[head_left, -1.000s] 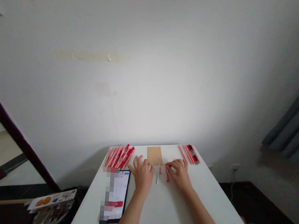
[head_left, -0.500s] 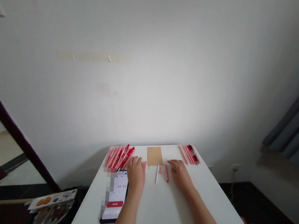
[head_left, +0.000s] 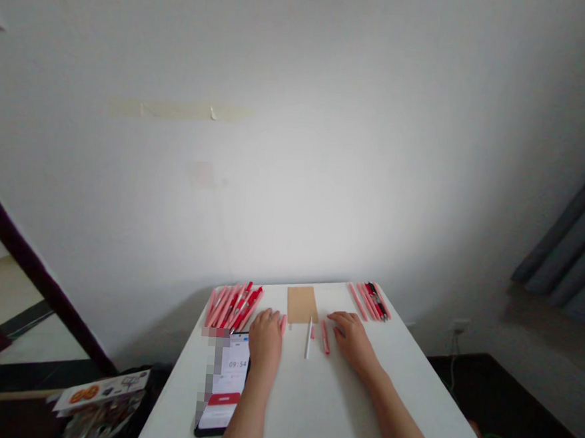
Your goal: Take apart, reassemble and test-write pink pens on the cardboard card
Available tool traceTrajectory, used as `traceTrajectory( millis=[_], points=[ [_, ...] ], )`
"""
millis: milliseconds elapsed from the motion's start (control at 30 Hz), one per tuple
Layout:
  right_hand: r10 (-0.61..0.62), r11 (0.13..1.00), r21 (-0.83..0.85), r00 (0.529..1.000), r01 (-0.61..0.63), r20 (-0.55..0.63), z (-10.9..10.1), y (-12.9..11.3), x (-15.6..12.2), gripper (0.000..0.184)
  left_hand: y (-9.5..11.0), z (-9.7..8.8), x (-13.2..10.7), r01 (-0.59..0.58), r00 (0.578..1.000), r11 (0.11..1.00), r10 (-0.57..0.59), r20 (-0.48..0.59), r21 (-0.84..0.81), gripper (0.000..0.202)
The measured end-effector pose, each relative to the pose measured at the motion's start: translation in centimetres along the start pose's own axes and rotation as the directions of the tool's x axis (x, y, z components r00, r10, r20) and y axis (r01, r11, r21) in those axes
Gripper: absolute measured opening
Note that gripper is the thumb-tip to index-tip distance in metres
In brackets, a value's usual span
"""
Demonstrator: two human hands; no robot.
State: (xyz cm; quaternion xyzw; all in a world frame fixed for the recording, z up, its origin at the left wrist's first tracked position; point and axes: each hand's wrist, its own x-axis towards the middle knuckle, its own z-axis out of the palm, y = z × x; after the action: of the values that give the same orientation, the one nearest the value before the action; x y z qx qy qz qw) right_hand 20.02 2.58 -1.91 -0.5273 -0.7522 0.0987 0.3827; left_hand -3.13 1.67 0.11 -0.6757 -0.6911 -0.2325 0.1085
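My left hand [head_left: 265,340] lies palm down on the white table [head_left: 309,407], fingers pointing forward. A pink pen part [head_left: 284,325] is right beside its fingers; whether they touch is unclear. My right hand [head_left: 352,336] rests on the table with fingers loosely spread and nothing in them. Just left of its fingertips lies a pink pen barrel [head_left: 325,337]. Between the hands are a slim white stick like a pen refill [head_left: 309,340], a short pink piece [head_left: 313,332] partly behind it, and a tiny pale piece [head_left: 290,327]. Farther back sits a tan card [head_left: 302,304].
A pile of pink and red pens [head_left: 233,306] occupies the back left corner. Several pink, red and black pens [head_left: 369,301] lie at the back right. A phone [head_left: 225,388] showing a timer lies left of my left forearm. The wall [head_left: 295,179] rises behind the table.
The white stick has shifted slightly right, closer to the short pink piece. My left fingers look drawn in a little. My right hand stays put. The phone timer advances from 09:53 to 09:54.
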Motion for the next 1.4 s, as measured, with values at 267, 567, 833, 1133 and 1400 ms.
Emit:
traceTrajectory(
  millis=[267,567,833,1133,1400],
  points=[
    [0.010,1.000,-0.003,1.000,-0.010,0.001,-0.2,-0.4,0.0,0.040,0.0,-0.1,0.0,0.002,1.000,1.000,-0.002,-0.011,-0.008,0.031],
    [-0.127,0.988,0.081,0.991,0.131,-0.050,-1.0,-3.1,-0.2,0.027,0.1,-0.2,-0.1,0.004,1.000,1.000,-0.004,-0.015,-0.020,0.031],
    [-0.153,0.986,0.069,0.988,0.153,-0.005,-0.2,-4.3,-0.5,0.025,0.1,-0.3,-0.1,0.012,1.000,1.000,-0.012,-0.021,-0.020,0.031],
    [-0.139,0.990,0.031,0.989,0.138,0.044,0.2,-4.5,-0.5,0.027,0.2,-0.3,-0.1,0.011,1.000,1.000,-0.011,-0.023,0.006,0.030],
    [-0.128,0.992,0.011,0.990,0.127,0.056,0.3,-4.6,-0.5,0.020,0.2,-0.2,-0.1,0.010,0.999,1.000,-0.010,-0.038,-0.002,0.030]
  ],
)
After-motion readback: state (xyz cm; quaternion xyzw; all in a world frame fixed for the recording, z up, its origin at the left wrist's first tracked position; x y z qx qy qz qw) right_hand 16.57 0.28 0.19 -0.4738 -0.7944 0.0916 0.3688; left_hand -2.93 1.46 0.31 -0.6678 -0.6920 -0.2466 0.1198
